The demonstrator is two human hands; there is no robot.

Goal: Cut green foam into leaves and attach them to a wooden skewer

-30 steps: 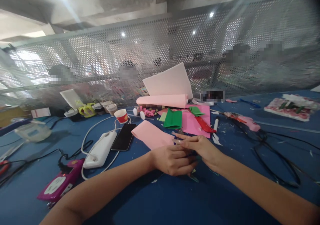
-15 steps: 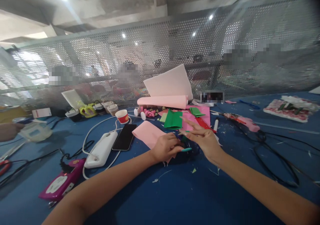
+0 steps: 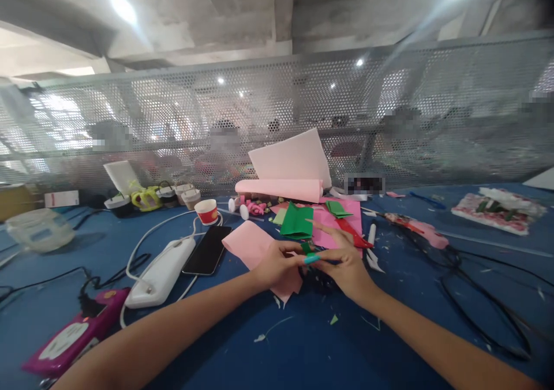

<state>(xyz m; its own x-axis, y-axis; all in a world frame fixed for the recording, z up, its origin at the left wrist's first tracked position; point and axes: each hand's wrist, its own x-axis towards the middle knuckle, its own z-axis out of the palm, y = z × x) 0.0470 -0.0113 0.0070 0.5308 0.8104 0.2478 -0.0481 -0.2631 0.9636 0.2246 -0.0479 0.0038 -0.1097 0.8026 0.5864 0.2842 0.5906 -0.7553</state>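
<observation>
One purple device (image 3: 78, 333) lies near left; right of it we have a white box (image 3: 168, 276), then a black phone (image 3: 208, 250). Next comes a pink sheet (image 3: 250, 243), partly covered by our left hand (image 3: 273, 266), which pinches a small green piece (image 3: 306, 247). Our right hand (image 3: 352, 269) meets it fingertip to fingertip; whether it grips too, we cannot tell. Farther right lies a pink tool (image 3: 426, 234).

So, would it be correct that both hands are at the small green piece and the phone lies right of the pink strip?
Actually, the head view shows the phone left of the pink strip; the left hand and right hand are at the green piece.
</observation>
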